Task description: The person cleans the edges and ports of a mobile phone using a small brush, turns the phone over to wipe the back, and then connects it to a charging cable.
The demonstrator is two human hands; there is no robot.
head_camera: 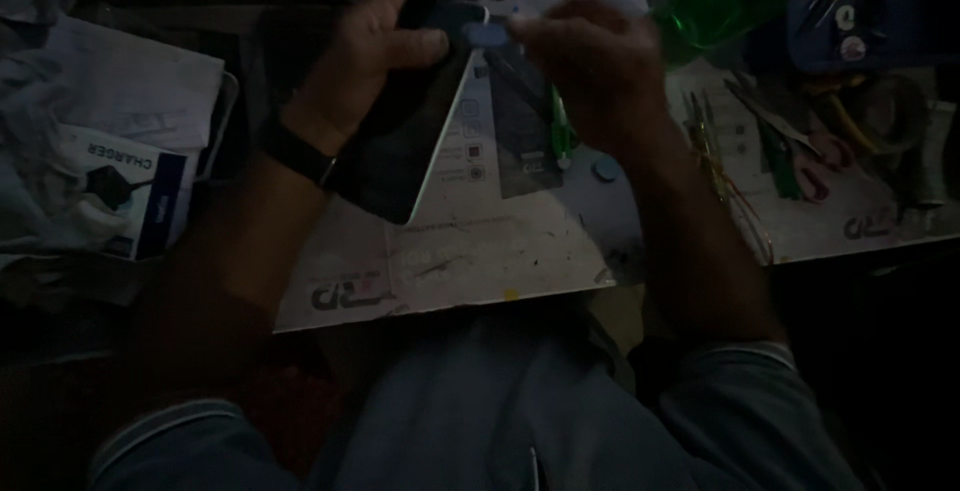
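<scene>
Dim frame, detail was limited. A dark phone (400, 151) was gripped at its top end by the left hand (375, 56), thumb clamped across the upper edge, body tilted and hanging down over the mat (480, 251). The right hand (590, 76) was closed at the same top edge of the phone, fingertips pinched on what looked like a small pale tab (490, 33); whether that was a film corner or a tool could not be told. The hands were held close together, nearly touching above the mat's far edge. Judged state: the phone was lifted off the mat and work at its top edge was under way, not finished; nothing was seen fully peeled or separated. A dark flat panel (525, 126) was lying on the mat just right of the phone, beside a green-handled tool (562, 136) and a small round blue piece (604, 169), so some parts were apparently laid out ready and not yet fitted. A watch strap (300, 156) was worn on the left wrist. Left of the mat, a charger box (135, 201) was resting on crumpled wrapping. Beyond the mat's right end, a green bottle (715, 6) and a cluster of pliers and cutters (800, 151) were left untouched. How much remained could not be read from this frame.
</scene>
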